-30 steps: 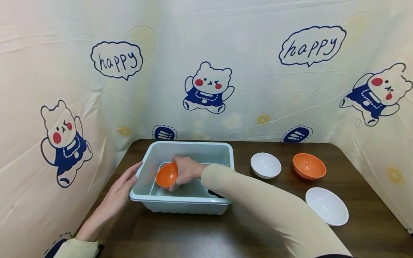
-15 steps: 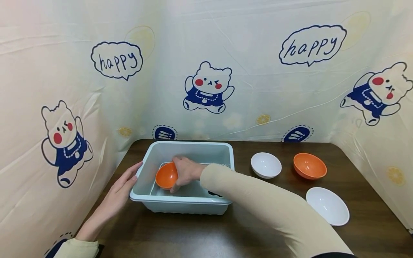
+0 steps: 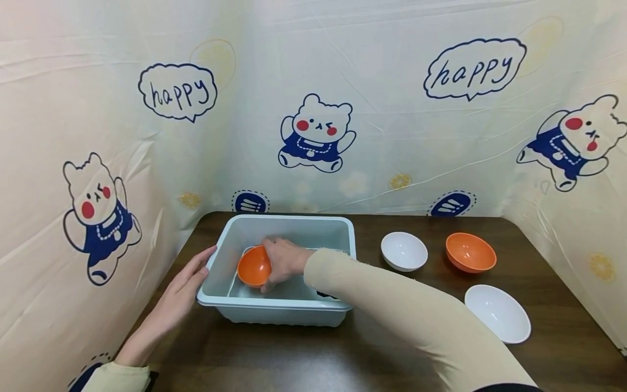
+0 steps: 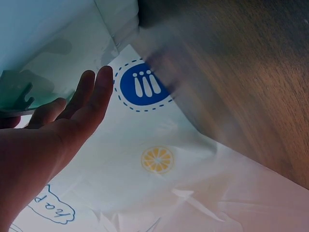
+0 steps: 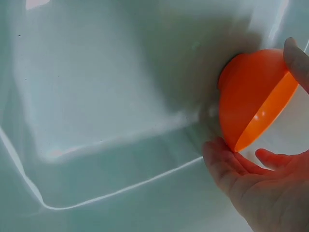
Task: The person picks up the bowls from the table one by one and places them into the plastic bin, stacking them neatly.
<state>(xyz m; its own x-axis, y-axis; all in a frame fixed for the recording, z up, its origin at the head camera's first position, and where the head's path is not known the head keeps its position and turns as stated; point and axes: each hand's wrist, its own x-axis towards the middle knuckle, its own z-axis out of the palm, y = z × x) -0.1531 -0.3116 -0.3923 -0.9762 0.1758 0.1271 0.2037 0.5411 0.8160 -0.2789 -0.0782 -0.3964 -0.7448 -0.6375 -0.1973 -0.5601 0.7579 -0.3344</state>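
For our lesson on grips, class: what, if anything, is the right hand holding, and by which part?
The right hand holds an orange bowl by its rim, inside the tub.

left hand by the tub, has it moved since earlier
No. In the head view, the left hand lies at the same spot by the left side of the pale blue tub, which has not visibly shifted on the table.
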